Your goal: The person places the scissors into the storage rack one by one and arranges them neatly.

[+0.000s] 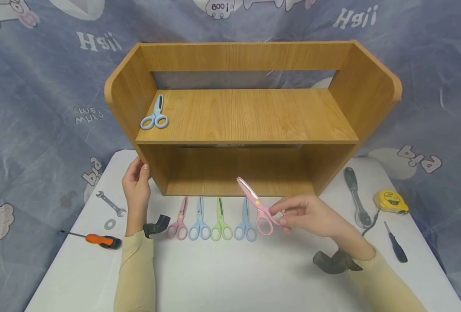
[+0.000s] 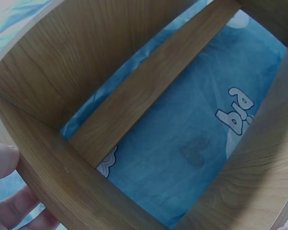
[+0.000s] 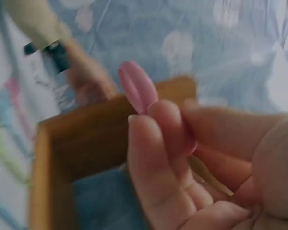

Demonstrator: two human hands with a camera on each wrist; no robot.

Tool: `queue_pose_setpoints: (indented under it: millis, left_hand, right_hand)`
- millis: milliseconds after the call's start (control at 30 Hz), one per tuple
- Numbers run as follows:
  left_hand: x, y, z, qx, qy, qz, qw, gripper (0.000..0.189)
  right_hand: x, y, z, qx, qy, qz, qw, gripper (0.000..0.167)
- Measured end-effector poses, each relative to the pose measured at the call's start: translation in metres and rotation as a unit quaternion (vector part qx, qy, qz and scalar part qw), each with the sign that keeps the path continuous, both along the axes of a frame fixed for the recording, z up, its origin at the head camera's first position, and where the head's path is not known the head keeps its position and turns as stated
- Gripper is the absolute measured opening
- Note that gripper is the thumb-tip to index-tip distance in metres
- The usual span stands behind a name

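My right hand pinches pink scissors by one handle loop, in front of the wooden shelf's lower compartment. Their blades point up and left. In the right wrist view, the other pink loop sticks out beyond the fingertips. My left hand grips the wooden shelf at the lower part of its left side; the left wrist view shows the thumb at the panel's edge. Light-blue scissors lie at the left end of the upper board.
Before the shelf lies a row of pink, blue, green and blue scissors. A wrench, washer and orange screwdriver lie left; a ratchet, tape measure and dark screwdriver right.
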State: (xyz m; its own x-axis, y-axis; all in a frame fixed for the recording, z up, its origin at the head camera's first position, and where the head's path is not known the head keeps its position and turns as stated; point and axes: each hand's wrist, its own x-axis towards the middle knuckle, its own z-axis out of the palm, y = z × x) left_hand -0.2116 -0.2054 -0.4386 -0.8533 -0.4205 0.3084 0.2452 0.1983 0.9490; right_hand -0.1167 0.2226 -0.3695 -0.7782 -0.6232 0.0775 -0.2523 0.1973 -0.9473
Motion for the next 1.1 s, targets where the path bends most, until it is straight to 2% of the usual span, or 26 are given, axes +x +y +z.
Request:
queue_pose_setpoints:
  millis: [100,200,333,433,533,600,667,767,933,1033,1100]
  left_hand:
    - [0.0,-0.001,-0.001,-0.005,-0.001,0.003,1.0,0.039]
    - [-0.001,-0.001,-0.002,-0.003,-0.003,0.003,1.0,0.039]
    - [-0.002,-0.001,-0.002,-0.001,-0.009,0.001,1.0,0.039]
    - [-0.002,0.0,-0.001,0.001,-0.013,0.0,0.9999,0.039]
    - [-0.002,0.0,-0.002,-0.001,-0.015,-0.001,0.9999,0.039]
    - [-0.002,0.0,-0.002,-0.002,-0.016,-0.001,0.9999,0.039]
    - [-0.002,-0.001,-0.003,-0.003,-0.015,0.0,0.9999,0.039]
    - [-0.001,-0.002,-0.002,-0.002,-0.014,0.003,0.9999,0.04]
    - [-0.002,-0.002,0.0,-0.005,-0.015,0.007,0.9998,0.04]
    - [-0.002,-0.002,0.0,-0.002,-0.017,0.007,0.9998,0.04]
    - [-0.003,-0.002,0.0,0.0,-0.016,0.004,0.9999,0.04]
  right_hand:
    - [-0.007,-0.014,0.031,-0.03,0.048,0.018,0.9983,0.031]
    - [-0.019,-0.032,0.054,-0.038,0.091,0.004,0.9951,0.034]
    - [-0.037,-0.061,0.075,-0.026,0.163,-0.067,0.984,0.032]
    - [-0.055,-0.086,0.086,-0.017,0.231,-0.128,0.9643,0.027]
    - [-0.078,-0.11,0.092,0.005,0.272,-0.166,0.9479,0.022]
    - [-0.094,-0.124,0.094,0.028,0.285,-0.175,0.9422,0.02]
    - [-0.109,-0.138,0.095,0.06,0.288,-0.179,0.9387,0.019]
    - [-0.127,-0.155,0.096,0.128,0.3,-0.186,0.9267,0.02]
    - [-0.142,-0.179,0.103,0.237,0.322,-0.172,0.9005,0.02]
    - [-0.146,-0.187,0.105,0.265,0.33,-0.154,0.8928,0.022]
    - [-0.149,-0.189,0.105,0.269,0.333,-0.149,0.8913,0.024]
